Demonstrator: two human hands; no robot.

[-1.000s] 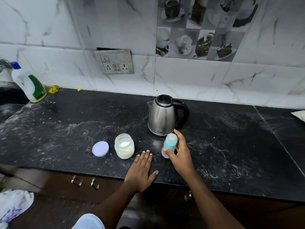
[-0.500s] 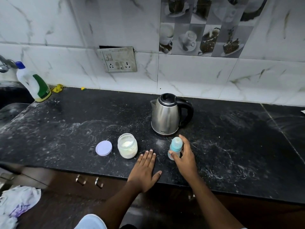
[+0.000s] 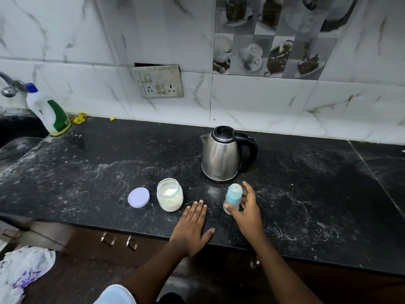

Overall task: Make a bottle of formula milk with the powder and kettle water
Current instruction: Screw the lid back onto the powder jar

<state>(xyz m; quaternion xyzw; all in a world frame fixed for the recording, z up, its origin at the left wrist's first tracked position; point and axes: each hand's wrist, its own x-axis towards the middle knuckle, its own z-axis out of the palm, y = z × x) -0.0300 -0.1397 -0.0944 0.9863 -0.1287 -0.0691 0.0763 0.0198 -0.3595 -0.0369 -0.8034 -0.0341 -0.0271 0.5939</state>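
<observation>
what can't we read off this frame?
- Kettle: water level unknown; head view, steel wall and shut lid hide the inside.
- Baby bottle: contents unclear; the right hand covers its far side and the cap hides the top.
- Tap: cut off by the left edge.
- Kettle brand print: too small to read.
- Left hand: flat on the counter, palm side hidden.
</observation>
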